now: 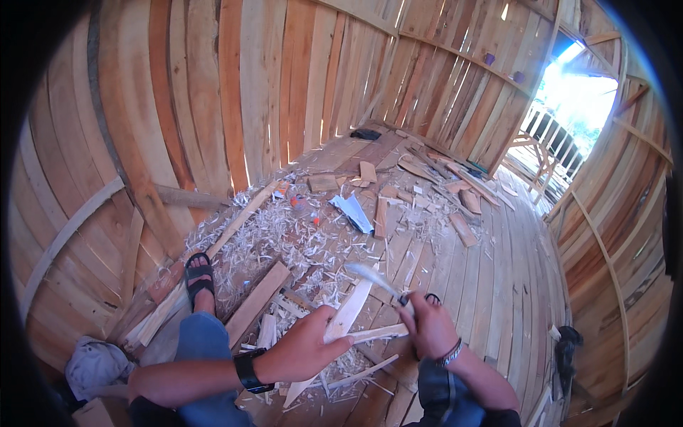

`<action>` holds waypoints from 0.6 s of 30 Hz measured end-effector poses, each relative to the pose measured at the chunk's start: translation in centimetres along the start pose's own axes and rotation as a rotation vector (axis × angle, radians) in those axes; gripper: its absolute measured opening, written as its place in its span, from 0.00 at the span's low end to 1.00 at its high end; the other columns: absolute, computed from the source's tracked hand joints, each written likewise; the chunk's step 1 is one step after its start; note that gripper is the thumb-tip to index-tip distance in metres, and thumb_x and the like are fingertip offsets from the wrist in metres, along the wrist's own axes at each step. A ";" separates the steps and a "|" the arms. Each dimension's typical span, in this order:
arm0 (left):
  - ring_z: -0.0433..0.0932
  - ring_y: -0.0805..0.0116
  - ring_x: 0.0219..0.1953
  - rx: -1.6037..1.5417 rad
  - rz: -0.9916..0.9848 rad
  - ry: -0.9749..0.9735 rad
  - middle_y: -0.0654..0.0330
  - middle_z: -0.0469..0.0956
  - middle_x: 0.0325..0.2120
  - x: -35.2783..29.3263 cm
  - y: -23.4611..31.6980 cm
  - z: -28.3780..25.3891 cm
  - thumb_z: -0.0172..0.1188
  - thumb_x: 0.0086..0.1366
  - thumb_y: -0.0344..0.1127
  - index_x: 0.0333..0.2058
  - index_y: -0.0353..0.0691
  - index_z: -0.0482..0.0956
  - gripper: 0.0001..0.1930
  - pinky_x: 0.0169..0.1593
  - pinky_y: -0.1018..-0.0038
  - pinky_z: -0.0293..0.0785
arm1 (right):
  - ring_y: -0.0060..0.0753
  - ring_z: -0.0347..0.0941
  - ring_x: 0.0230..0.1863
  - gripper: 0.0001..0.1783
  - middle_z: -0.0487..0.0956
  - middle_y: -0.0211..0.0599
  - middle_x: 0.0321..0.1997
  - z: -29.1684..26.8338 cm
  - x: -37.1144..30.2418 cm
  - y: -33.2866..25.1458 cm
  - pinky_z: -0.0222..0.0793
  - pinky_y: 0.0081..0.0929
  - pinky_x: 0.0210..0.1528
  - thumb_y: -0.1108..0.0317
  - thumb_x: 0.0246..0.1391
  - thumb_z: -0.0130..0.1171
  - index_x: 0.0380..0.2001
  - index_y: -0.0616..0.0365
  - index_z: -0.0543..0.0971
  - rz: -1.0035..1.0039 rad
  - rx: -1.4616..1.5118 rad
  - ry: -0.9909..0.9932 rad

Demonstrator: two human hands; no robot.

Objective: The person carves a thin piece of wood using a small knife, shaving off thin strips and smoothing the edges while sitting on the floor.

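Note:
My left hand (pixel 302 346), with a black watch on the wrist, is closed around a long flat piece of pale wood (pixel 350 310). The wood slants from near my left knee up toward the middle of the floor, and its lower end narrows to a point. In my right hand (pixel 431 329) is a knife (pixel 375 275), its curved blade up and to the left, just past the wood's upper end. A pale strip of wood (pixel 382 332) spans the gap between my hands; whether it is attached to the held piece I cannot tell.
Curly wood shavings (pixel 274 231) cover the floor ahead of me. A thick plank (pixel 257 302) lies by my left leg. Farther off are several wood offcuts (pixel 464 229) and a crumpled light-blue sheet (pixel 352 213). A grey cloth (pixel 98 366) sits at left; a doorway (pixel 569 107) opens at far right.

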State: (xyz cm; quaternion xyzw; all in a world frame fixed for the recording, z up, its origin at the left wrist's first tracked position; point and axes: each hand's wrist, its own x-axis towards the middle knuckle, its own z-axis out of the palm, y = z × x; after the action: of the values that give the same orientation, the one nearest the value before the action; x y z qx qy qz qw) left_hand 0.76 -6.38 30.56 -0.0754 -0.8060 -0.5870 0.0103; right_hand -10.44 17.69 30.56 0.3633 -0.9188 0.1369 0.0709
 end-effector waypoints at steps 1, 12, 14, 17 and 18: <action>0.76 0.61 0.30 0.020 0.011 0.014 0.47 0.74 0.29 0.1 0.0 -0.1 0.60 0.62 0.40 0.45 0.27 0.66 0.22 0.32 0.66 0.70 | 0.53 0.76 0.20 0.15 0.77 0.48 0.19 -0.5 -0.8 -0.7 0.70 0.47 0.22 0.55 0.60 0.53 0.39 0.55 0.70 -0.024 -0.003 -0.036; 0.75 0.63 0.29 -0.002 0.041 0.048 0.47 0.74 0.28 0.5 -0.3 0.1 0.59 0.63 0.39 0.44 0.27 0.66 0.21 0.31 0.66 0.69 | 0.55 0.76 0.23 0.15 0.77 0.51 0.20 -0.6 1.2 0.1 0.71 0.46 0.24 0.56 0.60 0.54 0.38 0.57 0.70 0.031 0.106 0.039; 0.75 0.64 0.28 -0.009 0.073 0.057 0.49 0.74 0.27 0.1 -0.8 0.2 0.59 0.63 0.39 0.44 0.28 0.67 0.20 0.30 0.67 0.69 | 0.55 0.76 0.23 0.14 0.77 0.50 0.19 -0.5 0.7 0.0 0.71 0.46 0.24 0.56 0.60 0.54 0.39 0.56 0.70 0.093 0.116 0.049; 0.74 0.67 0.27 -0.043 0.007 0.020 0.51 0.73 0.26 0.5 0.6 -0.3 0.59 0.63 0.39 0.43 0.28 0.67 0.19 0.29 0.68 0.68 | 0.56 0.71 0.25 0.12 0.75 0.50 0.21 -2.1 -0.9 -2.3 0.67 0.45 0.34 0.62 0.58 0.56 0.38 0.59 0.72 -0.034 0.210 -0.048; 0.73 0.68 0.26 -0.057 -0.040 -0.002 0.51 0.73 0.25 0.5 1.3 -0.5 0.59 0.63 0.39 0.43 0.28 0.68 0.19 0.29 0.68 0.68 | 0.56 0.71 0.24 0.12 0.74 0.48 0.20 -1.4 -0.5 -1.1 0.66 0.45 0.35 0.62 0.58 0.56 0.39 0.59 0.73 -0.006 0.173 -0.056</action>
State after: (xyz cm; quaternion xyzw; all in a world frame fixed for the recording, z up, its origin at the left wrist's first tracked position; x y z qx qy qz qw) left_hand 0.34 -6.46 31.98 -0.0603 -0.7904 -0.6096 -0.0045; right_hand -9.31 17.71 32.02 0.3744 -0.9042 0.2052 0.0141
